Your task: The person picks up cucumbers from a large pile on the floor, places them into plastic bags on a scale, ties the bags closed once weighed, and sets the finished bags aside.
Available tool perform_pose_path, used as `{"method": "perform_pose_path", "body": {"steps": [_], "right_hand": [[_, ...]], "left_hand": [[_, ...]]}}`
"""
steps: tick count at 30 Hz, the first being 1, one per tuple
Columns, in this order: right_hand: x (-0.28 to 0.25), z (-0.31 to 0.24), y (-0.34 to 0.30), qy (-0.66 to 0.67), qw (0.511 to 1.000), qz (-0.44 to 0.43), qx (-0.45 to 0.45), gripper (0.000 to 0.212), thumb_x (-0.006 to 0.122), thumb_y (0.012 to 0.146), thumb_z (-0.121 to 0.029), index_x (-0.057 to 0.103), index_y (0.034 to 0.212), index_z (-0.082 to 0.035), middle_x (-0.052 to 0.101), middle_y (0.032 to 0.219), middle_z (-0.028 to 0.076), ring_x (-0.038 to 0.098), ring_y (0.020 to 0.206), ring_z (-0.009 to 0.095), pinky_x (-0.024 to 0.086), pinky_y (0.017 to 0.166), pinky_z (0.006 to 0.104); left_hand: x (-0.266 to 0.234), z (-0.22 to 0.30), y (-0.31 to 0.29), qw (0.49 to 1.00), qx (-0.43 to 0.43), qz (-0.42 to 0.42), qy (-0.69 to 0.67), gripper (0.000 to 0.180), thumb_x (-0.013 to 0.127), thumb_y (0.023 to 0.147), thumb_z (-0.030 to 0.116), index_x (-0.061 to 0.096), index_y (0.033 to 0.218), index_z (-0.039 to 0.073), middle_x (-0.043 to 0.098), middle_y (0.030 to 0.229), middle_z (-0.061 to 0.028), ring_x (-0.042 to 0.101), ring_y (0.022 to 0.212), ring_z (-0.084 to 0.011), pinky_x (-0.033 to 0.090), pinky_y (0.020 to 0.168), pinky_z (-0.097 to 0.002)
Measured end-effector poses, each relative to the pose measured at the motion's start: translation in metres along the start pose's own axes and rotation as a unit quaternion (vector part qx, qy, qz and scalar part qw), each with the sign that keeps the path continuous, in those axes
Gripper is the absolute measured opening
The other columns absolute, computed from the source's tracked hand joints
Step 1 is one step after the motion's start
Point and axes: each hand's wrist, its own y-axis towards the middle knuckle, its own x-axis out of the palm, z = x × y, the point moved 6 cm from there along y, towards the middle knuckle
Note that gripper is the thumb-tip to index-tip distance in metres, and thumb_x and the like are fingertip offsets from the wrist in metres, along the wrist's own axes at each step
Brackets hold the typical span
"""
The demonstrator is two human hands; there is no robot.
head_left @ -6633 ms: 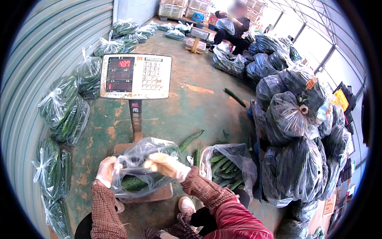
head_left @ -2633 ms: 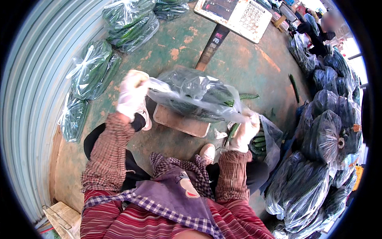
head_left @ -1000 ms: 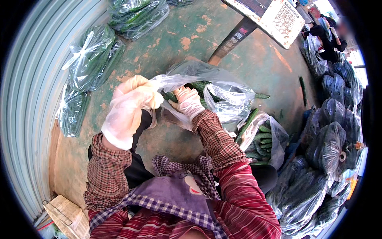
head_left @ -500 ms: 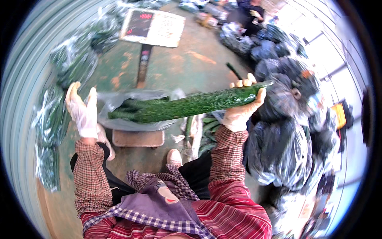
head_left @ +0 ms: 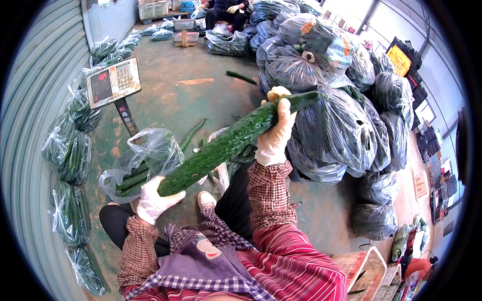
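Note:
A long, dark green, bumpy cucumber (head_left: pixel 221 143) slants across in front of me, its lower end at the left and its narrower end up at the right. My right hand (head_left: pixel 276 128), in a pale glove, is closed around it near the upper end. My gloved left hand (head_left: pixel 154 201) grips the lower end, with fingers and thumb on either side. Just beyond the left hand, a clear plastic bag (head_left: pixel 160 148) sits open with several cucumbers (head_left: pixel 133 178) inside. Behind it stands a scale's display (head_left: pixel 114 83) on a dark post.
Big stuffed plastic bags (head_left: pixel 326 125) are piled at the right. Bagged cucumbers (head_left: pixel 73 208) line the corrugated wall (head_left: pixel 30 150) at the left. A loose cucumber (head_left: pixel 241 77) lies on the floor farther off. Another person (head_left: pixel 226 12) sits at the back near a second scale (head_left: pixel 186 37).
The cucumber has tilted, its left end dropping nearer to me. My left hand, apart from it before, now grips that end. The view has shifted, showing more of the room's far end.

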Motion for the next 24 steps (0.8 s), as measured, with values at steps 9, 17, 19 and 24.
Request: {"method": "perform_pose_path", "body": {"steps": [9,17,19,24], "right_hand": [[0.013,-0.206,-0.022,0.388,0.848,-0.362,-0.006,0.065,0.078,0.06,-0.015,0.047,0.116,-0.006,0.057,0.108,0.01,0.054,0.091,0.021,0.039,0.085,0.0384],[-0.031,-0.015,-0.031,-0.028,0.944,-0.183,0.272,0.046,0.048,0.091,-0.036,0.049,0.118,0.001,0.056,0.096,0.01,0.055,0.09,0.021,0.044,0.079,0.0335],[-0.012,0.058,-0.047,-0.036,0.919,-0.131,0.37,0.053,0.057,0.085,-0.034,0.042,0.124,-0.001,0.056,0.089,0.01,0.057,0.086,0.024,0.047,0.076,0.0347],[-0.012,0.178,-0.021,0.07,0.907,0.007,0.416,0.024,0.065,0.079,-0.017,0.05,0.094,-0.005,0.059,0.081,0.011,0.06,0.069,0.023,0.052,0.062,0.0352]], "left_hand": [[0.043,-0.04,-0.033,0.91,-0.278,0.018,-0.307,0.032,0.075,0.069,0.014,0.059,0.094,0.001,0.061,0.071,-0.0024,0.053,0.049,-0.0068,0.037,0.039,-0.018],[0.054,-0.006,0.033,0.905,-0.275,0.076,-0.314,0.027,0.074,0.073,0.019,0.06,0.089,0.003,0.056,0.063,0.0018,0.043,0.044,-0.0027,0.031,0.039,-0.0167],[0.059,0.023,0.067,0.924,-0.239,0.024,-0.296,0.035,0.072,0.075,0.03,0.058,0.093,0.004,0.057,0.071,0.0013,0.046,0.051,-0.0016,0.034,0.043,-0.0166],[0.017,0.046,0.113,0.992,-0.123,0.012,-0.038,0.054,0.059,0.085,0.03,0.043,0.127,-0.001,0.051,0.117,-0.0146,0.048,0.11,-0.0214,0.041,0.091,-0.0317]]}}
